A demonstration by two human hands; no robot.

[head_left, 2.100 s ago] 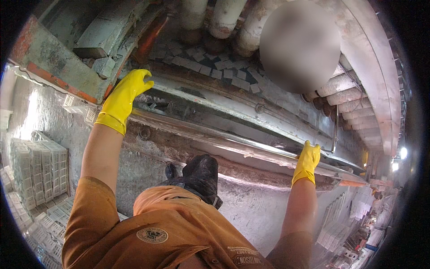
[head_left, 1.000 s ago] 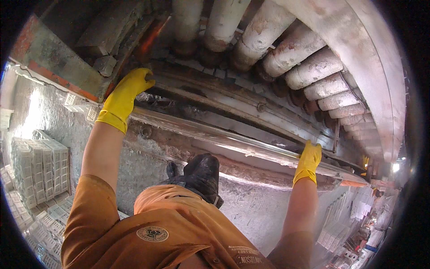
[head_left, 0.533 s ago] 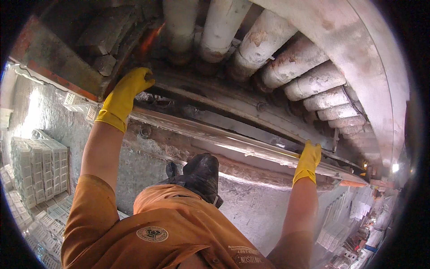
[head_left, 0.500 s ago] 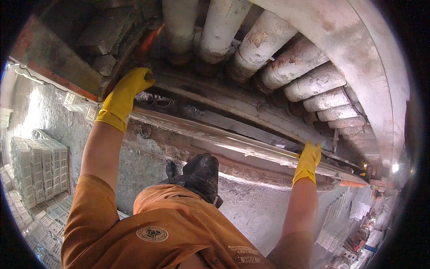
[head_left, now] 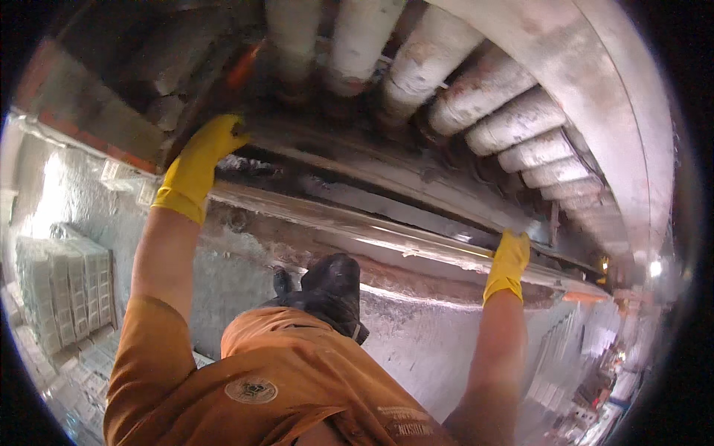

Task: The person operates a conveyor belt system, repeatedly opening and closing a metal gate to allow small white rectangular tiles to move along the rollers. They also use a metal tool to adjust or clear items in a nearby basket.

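**Both gloved hands on the long straightedge at the wall**

Your left hand, in a yellow glove, has its grip closed over the upper left end of the long metal straightedge, fingers curled over its top edge where it meets the dark ledge under the pipes. Your right hand, also in a yellow glove, grips the same straightedge far along toward its lower right end; the fingers wrap up around the bar, though you cannot tell how tightly they close, since the thumb side is hidden.

The straightedge runs between your two hands as one unbroken line, slanting down from the left hand to the right and continuing a little past the right hand. It lies flat against the rough plastered wall, just below the dark ledge. It looks pale and metallic, with a bright streak of reflected light along its middle and smears of grey mortar toward the left end.

Above the straightedge, a row of thick whitish pipes fans across the top. Below the straightedge, your orange shirt fills the lower middle, and a dark boot shows just under the bar's midpoint. To the left of the straightedge's upper end, well apart from it, stands a stack of pale blocks.
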